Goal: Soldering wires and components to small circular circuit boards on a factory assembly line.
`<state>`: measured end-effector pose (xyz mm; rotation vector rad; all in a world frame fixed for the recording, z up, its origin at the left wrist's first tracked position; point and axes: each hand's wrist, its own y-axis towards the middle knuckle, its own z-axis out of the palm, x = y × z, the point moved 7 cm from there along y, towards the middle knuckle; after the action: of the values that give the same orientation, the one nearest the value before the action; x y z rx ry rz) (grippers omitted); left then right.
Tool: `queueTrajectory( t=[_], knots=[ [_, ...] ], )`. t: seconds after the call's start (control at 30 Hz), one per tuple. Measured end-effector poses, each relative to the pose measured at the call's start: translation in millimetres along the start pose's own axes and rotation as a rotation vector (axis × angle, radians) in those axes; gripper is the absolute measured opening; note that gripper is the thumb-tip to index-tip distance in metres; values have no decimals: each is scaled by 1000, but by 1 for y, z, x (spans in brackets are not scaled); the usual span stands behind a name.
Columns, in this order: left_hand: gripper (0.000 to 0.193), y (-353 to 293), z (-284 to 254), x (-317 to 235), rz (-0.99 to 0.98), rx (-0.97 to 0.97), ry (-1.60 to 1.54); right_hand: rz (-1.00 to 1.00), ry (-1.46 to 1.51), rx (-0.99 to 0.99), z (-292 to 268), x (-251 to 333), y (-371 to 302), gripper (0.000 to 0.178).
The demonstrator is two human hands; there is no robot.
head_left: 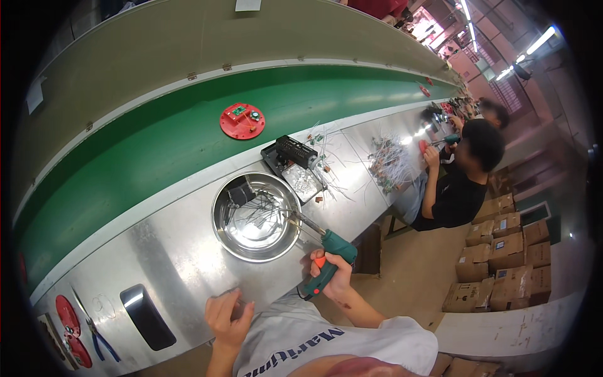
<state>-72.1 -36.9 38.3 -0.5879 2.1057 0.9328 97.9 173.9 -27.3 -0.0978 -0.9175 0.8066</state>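
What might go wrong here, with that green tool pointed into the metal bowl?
The soldering gun in the right hand has its tip over the steel bowl of thin wire leads; a slip might scatter them or tip the bowl. The left hand rests at the bench edge, close enough that a hot tip swinging back could perhaps touch it.

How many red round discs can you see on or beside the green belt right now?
4, maybe more hidden. One red disc with a green board lies mid-belt; a small one sits far up the belt; two lie on the steel bench at lower left.
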Motion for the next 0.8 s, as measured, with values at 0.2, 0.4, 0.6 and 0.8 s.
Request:
queueTrajectory(
  t=[0.2,0.4,0.6,0.8],
  knots=[
    [32,-7,-4,2,18,-21,21,19,49,22,3,-3,-4,23],
    [34,-9,1,7,9,-10,7,14,37,-64,-9,-5,0,24],
    [36,-9,2,12,26,-13,-30,-201,-205,-230,9,66,6,23],
    [34,-6,4,11,32,-5,-74,-730,-633,-314,30,118,0,16]
  ],
)
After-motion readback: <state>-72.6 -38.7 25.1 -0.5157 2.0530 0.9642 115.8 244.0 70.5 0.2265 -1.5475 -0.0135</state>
